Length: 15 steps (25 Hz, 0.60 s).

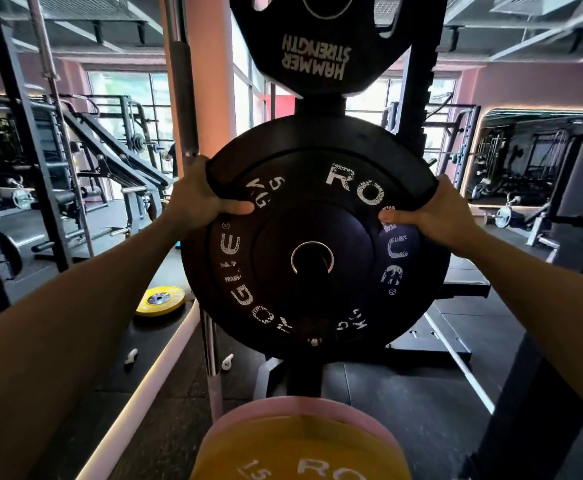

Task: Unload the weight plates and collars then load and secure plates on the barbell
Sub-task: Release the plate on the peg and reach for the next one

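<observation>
A black 5 kg bumper plate with white lettering fills the middle of the head view, its centre hole around a dark storage peg on the rack. Another black plate sits right behind it. My left hand grips its upper left rim, thumb on the face. My right hand grips the upper right rim the same way. A black Hammer Strength plate hangs on the peg above. A yellow 15 kg plate with a pink plate behind it sits on the peg below.
A chrome bar stands upright just left of the rack. A yellow plate lies on the floor at the left, with two small white objects nearby. Racks and machines fill both sides. The black rack upright rises behind the plates.
</observation>
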{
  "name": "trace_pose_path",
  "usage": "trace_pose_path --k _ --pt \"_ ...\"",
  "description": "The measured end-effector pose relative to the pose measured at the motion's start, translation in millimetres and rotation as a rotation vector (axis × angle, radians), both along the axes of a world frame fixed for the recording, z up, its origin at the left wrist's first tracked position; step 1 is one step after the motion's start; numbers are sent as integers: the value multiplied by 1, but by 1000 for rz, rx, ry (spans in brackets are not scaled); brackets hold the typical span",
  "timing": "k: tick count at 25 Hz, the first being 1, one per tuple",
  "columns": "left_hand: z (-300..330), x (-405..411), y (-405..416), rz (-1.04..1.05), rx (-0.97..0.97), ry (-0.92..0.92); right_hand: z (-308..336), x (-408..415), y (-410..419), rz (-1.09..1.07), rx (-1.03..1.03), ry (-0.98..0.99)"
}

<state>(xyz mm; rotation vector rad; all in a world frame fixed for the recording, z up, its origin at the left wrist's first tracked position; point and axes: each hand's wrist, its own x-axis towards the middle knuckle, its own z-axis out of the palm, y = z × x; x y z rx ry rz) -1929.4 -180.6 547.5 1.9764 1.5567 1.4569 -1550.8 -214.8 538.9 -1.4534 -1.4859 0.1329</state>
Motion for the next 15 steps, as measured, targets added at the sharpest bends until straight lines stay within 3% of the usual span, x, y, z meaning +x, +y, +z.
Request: trace_pose_path --k 15 --pt "-9 0 6 21 13 -35 -2 -2 4 -6 21 -10"
